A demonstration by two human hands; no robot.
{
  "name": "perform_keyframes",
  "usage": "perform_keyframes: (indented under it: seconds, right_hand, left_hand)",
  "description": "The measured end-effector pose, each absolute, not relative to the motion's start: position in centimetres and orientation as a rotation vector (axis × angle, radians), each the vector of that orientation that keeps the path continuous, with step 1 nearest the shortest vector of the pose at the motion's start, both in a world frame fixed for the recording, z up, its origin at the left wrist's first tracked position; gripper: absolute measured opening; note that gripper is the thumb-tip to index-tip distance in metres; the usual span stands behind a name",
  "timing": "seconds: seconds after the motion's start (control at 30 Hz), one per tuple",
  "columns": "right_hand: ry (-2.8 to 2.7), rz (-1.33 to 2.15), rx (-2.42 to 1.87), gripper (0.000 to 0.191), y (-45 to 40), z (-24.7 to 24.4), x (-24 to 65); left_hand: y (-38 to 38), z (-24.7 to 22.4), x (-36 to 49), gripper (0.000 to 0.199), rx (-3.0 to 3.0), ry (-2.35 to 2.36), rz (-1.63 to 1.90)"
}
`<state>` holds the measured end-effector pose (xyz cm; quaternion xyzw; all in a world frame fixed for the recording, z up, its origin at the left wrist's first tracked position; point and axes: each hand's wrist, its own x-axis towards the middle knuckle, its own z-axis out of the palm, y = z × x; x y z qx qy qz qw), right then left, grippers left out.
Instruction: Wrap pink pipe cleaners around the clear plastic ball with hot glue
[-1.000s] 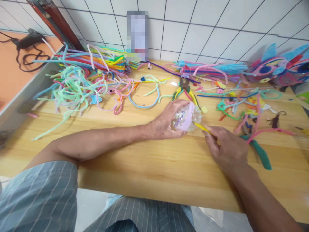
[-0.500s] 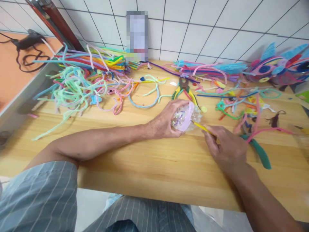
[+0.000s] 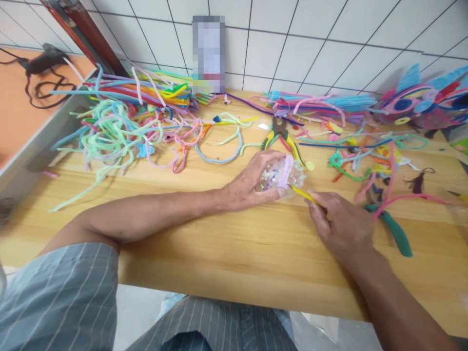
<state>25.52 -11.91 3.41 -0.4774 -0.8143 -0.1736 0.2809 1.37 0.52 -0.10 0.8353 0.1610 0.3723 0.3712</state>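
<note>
A clear, rounded object [image 3: 270,176] with small coloured bits inside and a pale purple band [image 3: 284,171] around it is gripped in my left hand [image 3: 246,184], just above the wooden table. My right hand [image 3: 340,222] pinches a thin yellow stick [image 3: 302,193]. The stick's dark tip touches or nearly touches the lower right of the band. Behind the clear object lie pliers with yellow and green handles [image 3: 280,127], and a small yellow disc [image 3: 309,165] rests by them.
Tangled green and pink pipe cleaners [image 3: 109,131] spread over the left, with bundles [image 3: 318,105] along the tiled wall. Teal-handled pliers [image 3: 397,234] lie right of my right hand. A colourful figure [image 3: 417,105] stands at the back right; a blurred-out upright rectangle [image 3: 208,53] leans on the wall.
My left thumb has moved forward over the lower side of the clear object, and the object has turned slightly. The yellow stick stays at the band.
</note>
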Motion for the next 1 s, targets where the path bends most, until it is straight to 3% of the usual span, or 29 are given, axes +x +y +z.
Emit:
perform_keyframes:
  seconds: [1.0]
  right_hand:
    - [-2.223,-0.523,-1.249,0.018,-11.97,3.06,25.76]
  left_hand:
    - [0.25,-0.74,2.04,0.069,2.033,0.437,1.010]
